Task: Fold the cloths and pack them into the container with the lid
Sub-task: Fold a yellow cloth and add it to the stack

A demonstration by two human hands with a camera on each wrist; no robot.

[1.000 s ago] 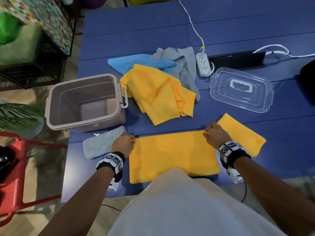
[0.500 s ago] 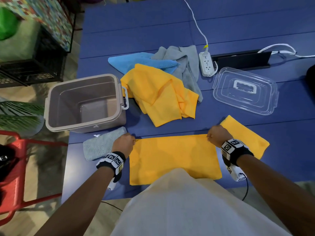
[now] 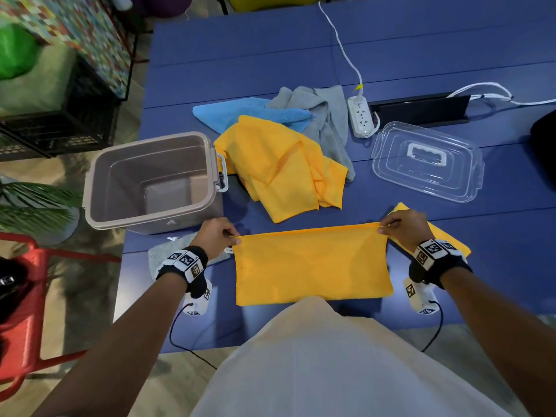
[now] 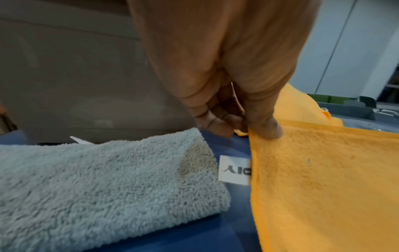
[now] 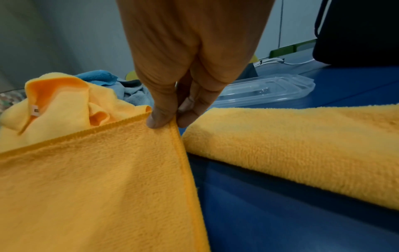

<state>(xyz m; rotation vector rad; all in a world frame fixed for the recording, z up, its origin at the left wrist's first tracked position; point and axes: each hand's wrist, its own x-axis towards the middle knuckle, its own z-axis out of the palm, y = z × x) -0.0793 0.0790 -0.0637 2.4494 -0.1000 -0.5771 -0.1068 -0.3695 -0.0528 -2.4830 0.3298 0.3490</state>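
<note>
A yellow cloth (image 3: 311,264) lies spread at the table's near edge, its far edge raised. My left hand (image 3: 224,236) pinches its far left corner (image 4: 257,134) and my right hand (image 3: 391,225) pinches its far right corner (image 5: 166,122). A folded grey cloth (image 3: 159,257) (image 4: 97,184) lies left of it, a folded yellow cloth (image 3: 451,242) (image 5: 302,150) right of it. The empty taupe container (image 3: 150,182) stands at the left. Its clear lid (image 3: 427,161) lies upside down at the right. A crumpled yellow cloth (image 3: 279,170), a blue cloth (image 3: 237,111) and a grey cloth (image 3: 325,109) are heaped mid-table.
A white power strip (image 3: 361,115) with its cable and a black bar (image 3: 421,106) lie behind the lid. A dark object (image 3: 544,145) sits at the right edge. Left of the blue table (image 3: 240,55) are a red chair (image 3: 27,296) and a plant (image 3: 30,206).
Both hands have lifted the far edge of the spread yellow cloth off the table; a second ago it lay flat with the hands at its far corners.
</note>
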